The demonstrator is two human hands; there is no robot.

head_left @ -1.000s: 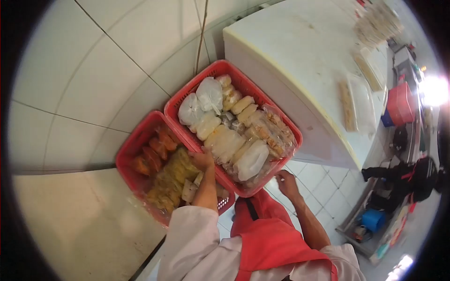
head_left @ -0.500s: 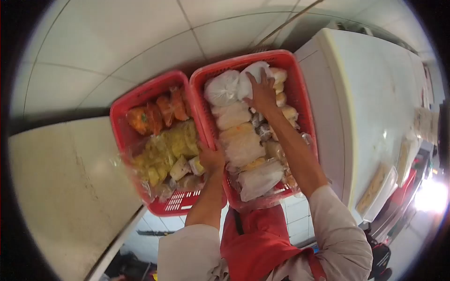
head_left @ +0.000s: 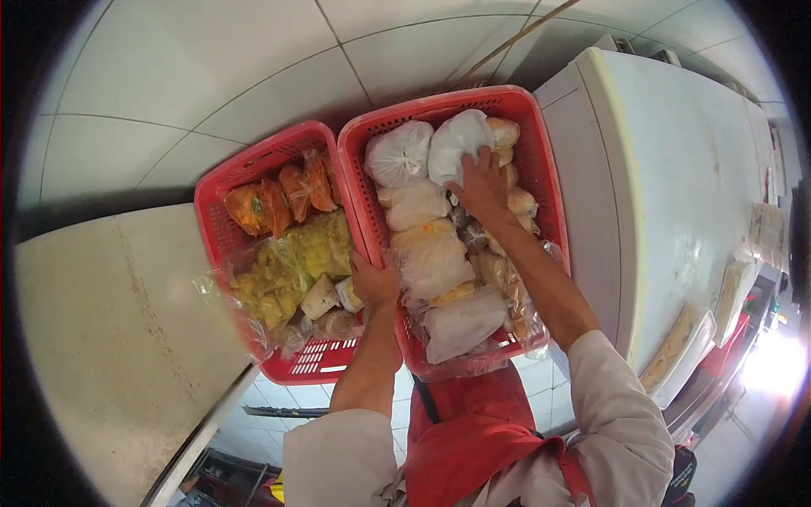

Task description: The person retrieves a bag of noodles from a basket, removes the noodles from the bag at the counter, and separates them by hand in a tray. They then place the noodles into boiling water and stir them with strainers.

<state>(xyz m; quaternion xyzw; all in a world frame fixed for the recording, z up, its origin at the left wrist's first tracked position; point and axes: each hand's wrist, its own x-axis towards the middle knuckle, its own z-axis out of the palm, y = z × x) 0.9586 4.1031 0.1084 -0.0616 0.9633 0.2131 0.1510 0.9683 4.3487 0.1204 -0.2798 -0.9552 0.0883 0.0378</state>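
Two red baskets stand side by side. The right basket holds several bagged pale foods. My right hand lies on the lower edge of a white plastic bag there, fingers spread. Left of that bag is another knotted white bag. The left basket holds orange bagged food, yellow-green bagged food and small wrapped white pieces. My left hand is closed on the rims where the two baskets meet; some of its fingers are hidden.
A white counter is on the left and a white cabinet on the right, with wrapped packages on top. Behind the baskets rises a tiled wall. A red apron shows below.
Over the last second my right hand moved from outside the right basket onto the white bag. Since half a second ago it has shifted slightly down the bag. The view has turned.
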